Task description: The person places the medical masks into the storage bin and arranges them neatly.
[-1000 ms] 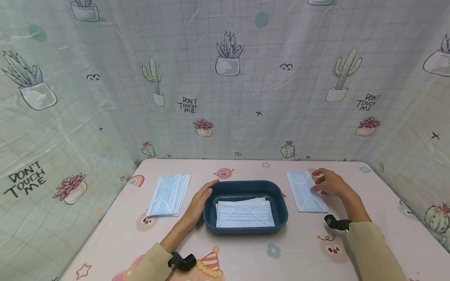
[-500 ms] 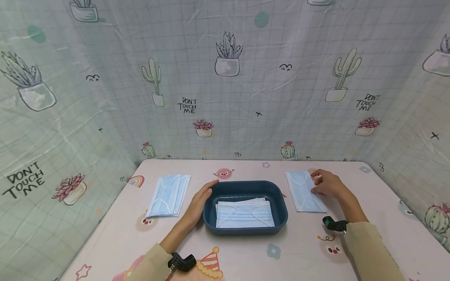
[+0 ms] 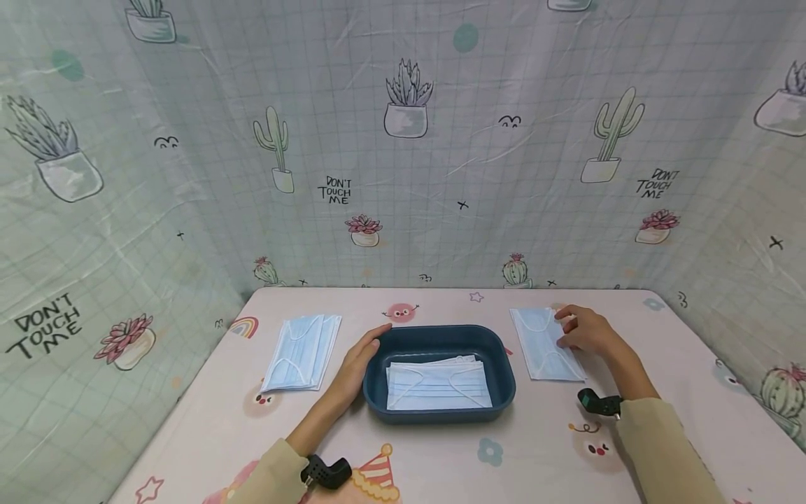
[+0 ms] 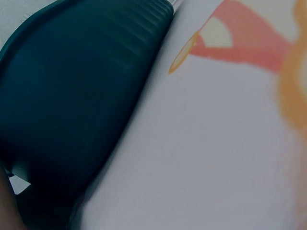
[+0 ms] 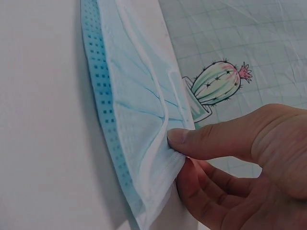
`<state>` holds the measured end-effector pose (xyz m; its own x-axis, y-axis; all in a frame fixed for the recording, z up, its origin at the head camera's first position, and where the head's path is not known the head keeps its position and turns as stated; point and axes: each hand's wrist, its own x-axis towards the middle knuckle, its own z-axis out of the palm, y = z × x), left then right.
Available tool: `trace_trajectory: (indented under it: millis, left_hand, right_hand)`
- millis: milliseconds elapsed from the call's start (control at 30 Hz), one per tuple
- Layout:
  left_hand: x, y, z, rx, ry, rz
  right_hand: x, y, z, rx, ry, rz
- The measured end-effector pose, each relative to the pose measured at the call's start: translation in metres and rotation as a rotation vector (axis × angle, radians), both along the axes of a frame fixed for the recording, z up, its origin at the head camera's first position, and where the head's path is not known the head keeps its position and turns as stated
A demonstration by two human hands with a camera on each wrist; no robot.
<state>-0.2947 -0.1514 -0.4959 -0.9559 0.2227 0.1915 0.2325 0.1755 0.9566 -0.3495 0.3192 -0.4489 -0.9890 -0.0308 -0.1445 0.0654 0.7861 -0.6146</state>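
Observation:
A dark blue tray stands mid-table with blue pleated face masks lying inside it. Along its left wall my left hand rests with extended fingers reaching the back left rim; the left wrist view shows mostly the outer wall of that tray. To the right of the tray lies a face mask, perhaps more than one layer. My right hand is at its right edge; in the right wrist view, thumb and index finger pinch the edge of that mask.
Overlapping face masks lie on the table left of the tray. The pink-white tabletop has printed cartoons. A patterned curtain hangs behind and on both sides. Each wrist carries a small black camera, like the one at left.
My right hand shifts very slightly leftward against the mask at the right. The left hand, the tray and the other masks stay where they were.

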Motion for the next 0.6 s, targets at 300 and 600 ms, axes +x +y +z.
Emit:
trace_trajectory:
  millis: [300,600]
  left_hand:
    - [-0.0007,0.0010,0.0007,-0.005,0.014,0.009]
    - [-0.0005,0.0008,0.0013,-0.008,0.014,0.012]
  right_hand:
    - [0.0010,0.0032,0.0003,-0.065,-0.005,0.028]
    - [0.0034,0.0031,-0.0003,-0.137,0.011,0.068]
